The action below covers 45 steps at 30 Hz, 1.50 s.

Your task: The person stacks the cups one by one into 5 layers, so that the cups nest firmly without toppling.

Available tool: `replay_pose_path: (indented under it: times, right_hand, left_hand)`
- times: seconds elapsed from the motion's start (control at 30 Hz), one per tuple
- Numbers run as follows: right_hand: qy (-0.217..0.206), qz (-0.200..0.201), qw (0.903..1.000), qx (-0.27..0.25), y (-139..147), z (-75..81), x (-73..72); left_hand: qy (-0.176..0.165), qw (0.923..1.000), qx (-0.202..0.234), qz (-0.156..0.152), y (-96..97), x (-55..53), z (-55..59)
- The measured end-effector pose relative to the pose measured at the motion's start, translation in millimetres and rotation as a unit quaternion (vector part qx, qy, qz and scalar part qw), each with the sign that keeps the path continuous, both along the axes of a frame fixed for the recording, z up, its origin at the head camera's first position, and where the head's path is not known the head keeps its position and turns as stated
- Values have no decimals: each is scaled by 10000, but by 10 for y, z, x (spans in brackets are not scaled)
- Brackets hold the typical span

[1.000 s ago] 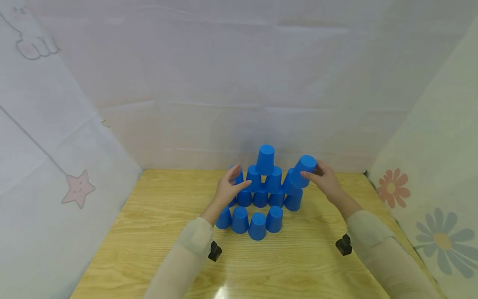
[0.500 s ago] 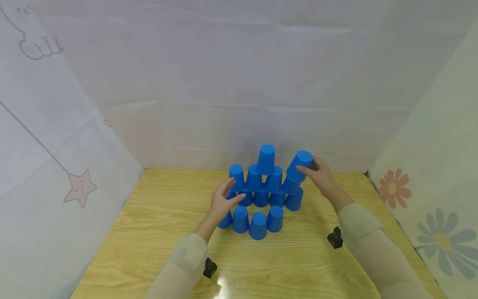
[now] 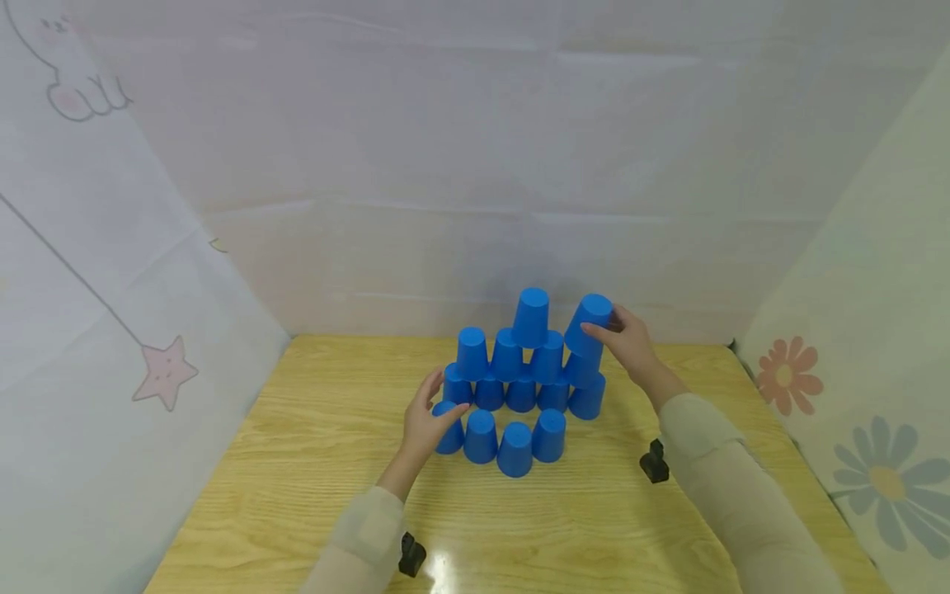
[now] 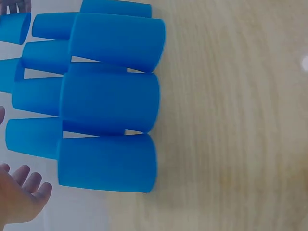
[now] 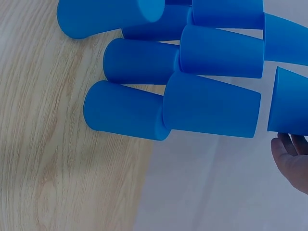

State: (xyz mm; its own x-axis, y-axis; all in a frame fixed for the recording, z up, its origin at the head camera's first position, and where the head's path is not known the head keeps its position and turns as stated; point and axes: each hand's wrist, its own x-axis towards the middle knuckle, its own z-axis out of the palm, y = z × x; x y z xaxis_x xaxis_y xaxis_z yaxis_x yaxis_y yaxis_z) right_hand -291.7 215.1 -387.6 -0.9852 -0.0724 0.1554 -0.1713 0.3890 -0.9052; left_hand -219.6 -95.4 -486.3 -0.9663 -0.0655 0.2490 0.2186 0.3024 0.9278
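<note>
Right hand (image 3: 629, 340): by its thumb and fingers a tapered blue plastic cup (image 3: 590, 320) is pinched upside down, slightly tilted, just above the right end of a four-cup middle tier (image 3: 508, 356); in the right wrist view a narrow gap is seen between it and the cup below. By a bottom row of five cups (image 3: 521, 396) that tier is supported, and over its two central cups a single top cup (image 3: 530, 320) is set. All are inverted and of the same blue.

Nothing is held by the left hand (image 3: 425, 422), whose thumb and fingers are spread beside the leftmost of four front cups (image 3: 515, 451); whether that cup is touched cannot be told. Wood grain is shown on the light-brown table (image 3: 579, 528), behind which a pale cloth backdrop (image 3: 475, 165) is hung.
</note>
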Motion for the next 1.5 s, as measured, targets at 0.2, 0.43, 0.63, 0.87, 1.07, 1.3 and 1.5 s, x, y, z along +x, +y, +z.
replay_pose_path:
  times: [0.2, 0.43, 0.63, 0.87, 1.07, 1.3, 1.5]
  right_hand:
    - [-156, -61, 9999, -45, -45, 25, -51]
    - [-182, -29, 9998, -124, -16, -135, -202]
    - [-33, 209, 9994, -279, 56, -369, -431]
    - [-230, 95, 9997, -1, -207, 151, 25]
    - [-234, 28, 9996, 158, -172, 81, -84]
    - [-244, 12, 9995, 195, -147, -7, -182]
    - [-291, 87, 9994, 174, -160, -4, -206]
  left_hand:
    - [-220, 9992, -191, 257, -20, 28, -177]
    - [-373, 9985, 14, 411, -28, 36, -296]
    - [-505, 9979, 126, 373, -57, 14, -363]
    - [-582, 9978, 123, 305, -73, -2, -432]
    - [-554, 9979, -8, 324, -69, 11, -498]
    - [-698, 9969, -30, 348, -70, 1, -537]
    - [-783, 9963, -46, 343, -80, -16, -557]
